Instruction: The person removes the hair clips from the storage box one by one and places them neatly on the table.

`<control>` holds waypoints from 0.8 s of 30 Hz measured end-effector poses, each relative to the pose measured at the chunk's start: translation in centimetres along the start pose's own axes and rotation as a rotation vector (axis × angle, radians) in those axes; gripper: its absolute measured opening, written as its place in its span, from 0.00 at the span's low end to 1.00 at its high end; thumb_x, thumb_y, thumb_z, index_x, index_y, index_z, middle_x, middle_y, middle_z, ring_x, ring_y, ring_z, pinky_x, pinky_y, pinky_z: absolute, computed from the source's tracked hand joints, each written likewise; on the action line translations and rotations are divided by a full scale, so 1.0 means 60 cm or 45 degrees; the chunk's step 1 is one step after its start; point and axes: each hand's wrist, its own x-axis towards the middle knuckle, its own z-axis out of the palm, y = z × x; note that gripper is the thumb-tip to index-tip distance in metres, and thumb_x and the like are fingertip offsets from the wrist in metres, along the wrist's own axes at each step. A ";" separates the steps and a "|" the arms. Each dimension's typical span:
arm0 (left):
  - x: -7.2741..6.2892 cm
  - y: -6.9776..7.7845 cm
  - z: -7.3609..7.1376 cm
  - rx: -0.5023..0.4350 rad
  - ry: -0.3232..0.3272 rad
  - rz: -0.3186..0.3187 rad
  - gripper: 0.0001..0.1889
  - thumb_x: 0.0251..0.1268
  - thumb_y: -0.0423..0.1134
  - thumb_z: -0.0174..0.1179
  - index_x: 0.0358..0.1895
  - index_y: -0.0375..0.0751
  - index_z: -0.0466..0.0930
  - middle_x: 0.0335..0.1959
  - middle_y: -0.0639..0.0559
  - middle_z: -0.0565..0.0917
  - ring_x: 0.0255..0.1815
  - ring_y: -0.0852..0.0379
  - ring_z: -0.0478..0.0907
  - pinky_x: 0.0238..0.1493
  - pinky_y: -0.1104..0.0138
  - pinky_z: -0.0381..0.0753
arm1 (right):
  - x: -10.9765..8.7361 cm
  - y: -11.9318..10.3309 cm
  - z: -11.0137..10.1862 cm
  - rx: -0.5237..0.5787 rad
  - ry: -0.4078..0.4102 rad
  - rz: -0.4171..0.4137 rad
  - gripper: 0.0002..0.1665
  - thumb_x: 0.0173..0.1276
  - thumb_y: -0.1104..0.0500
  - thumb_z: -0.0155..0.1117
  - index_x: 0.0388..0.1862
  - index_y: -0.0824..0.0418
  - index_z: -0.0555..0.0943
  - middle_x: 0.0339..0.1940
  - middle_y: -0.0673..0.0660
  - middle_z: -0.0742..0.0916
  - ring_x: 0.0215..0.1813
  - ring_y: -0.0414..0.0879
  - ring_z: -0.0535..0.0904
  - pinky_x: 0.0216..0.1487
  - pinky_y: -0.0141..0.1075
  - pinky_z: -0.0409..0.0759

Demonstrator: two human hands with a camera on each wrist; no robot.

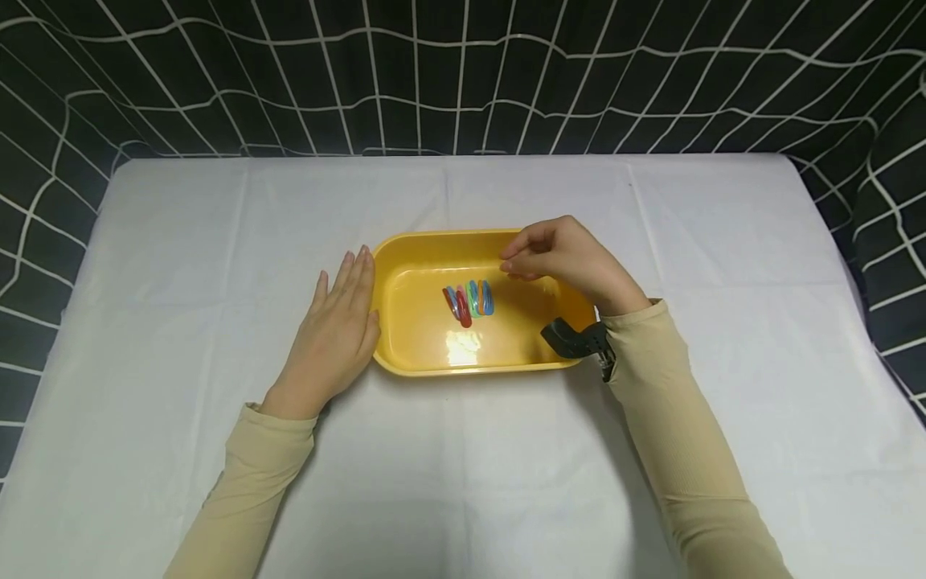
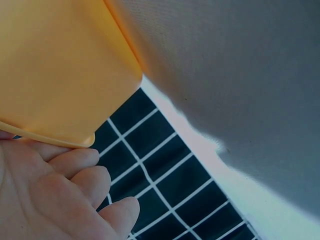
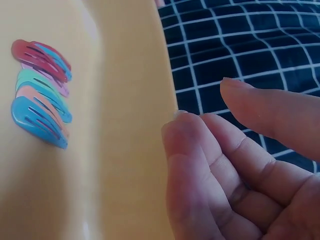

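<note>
Fingers straight, the left hand [image 1: 334, 338] touches the yellow tray [image 1: 412, 326]. The right hand [image 1: 571, 261], grip loosely parted, hovers near snap hair clips [image 1: 473, 299].

A white cloth [image 1: 130, 354] covers the table [image 1: 738, 241], with rounded corners at the upper left and upper right of the frame. Fold creases cross it up and down and side to side, and a tiny dark speck sits upper right of centre. A dark cloth [image 1: 437, 133] with a white grid fills the top and both side edges, its crosswise lines wavy. It shows again at lower centre of the left wrist view and upper right of the right wrist view.
</note>
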 end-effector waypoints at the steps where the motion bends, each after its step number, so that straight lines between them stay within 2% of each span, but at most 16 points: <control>1: 0.000 0.000 0.000 0.001 0.003 0.003 0.31 0.71 0.40 0.37 0.73 0.28 0.44 0.74 0.40 0.48 0.75 0.49 0.39 0.72 0.52 0.37 | 0.004 0.000 0.001 -0.015 -0.017 -0.003 0.10 0.60 0.65 0.65 0.38 0.71 0.82 0.32 0.61 0.87 0.36 0.54 0.82 0.39 0.38 0.80; 6: 0.000 -0.001 0.000 0.003 0.003 0.006 0.31 0.72 0.41 0.36 0.73 0.28 0.44 0.74 0.40 0.48 0.75 0.49 0.39 0.72 0.51 0.37 | 0.019 0.000 0.006 -0.056 -0.090 0.003 0.11 0.60 0.64 0.65 0.38 0.72 0.82 0.32 0.60 0.87 0.35 0.54 0.81 0.41 0.40 0.80; 12: -0.001 0.000 0.001 -0.004 0.005 0.009 0.31 0.71 0.40 0.37 0.73 0.28 0.44 0.74 0.40 0.48 0.75 0.49 0.39 0.71 0.50 0.37 | 0.034 0.001 0.012 -0.069 -0.118 0.021 0.11 0.59 0.65 0.64 0.38 0.72 0.82 0.28 0.57 0.86 0.32 0.51 0.78 0.40 0.40 0.79; 20: -0.001 0.000 0.002 -0.004 0.016 0.017 0.31 0.71 0.40 0.37 0.72 0.27 0.45 0.74 0.39 0.48 0.75 0.48 0.40 0.71 0.50 0.38 | 0.048 0.011 0.018 -0.089 -0.127 0.085 0.11 0.59 0.66 0.66 0.38 0.73 0.82 0.27 0.55 0.85 0.32 0.51 0.79 0.36 0.36 0.78; 24: 0.000 0.000 0.002 -0.002 0.022 0.024 0.31 0.71 0.40 0.37 0.72 0.27 0.45 0.74 0.39 0.49 0.75 0.47 0.41 0.71 0.49 0.38 | 0.051 0.016 0.019 -0.152 -0.158 0.111 0.09 0.58 0.67 0.67 0.37 0.71 0.83 0.26 0.53 0.85 0.30 0.46 0.76 0.34 0.32 0.75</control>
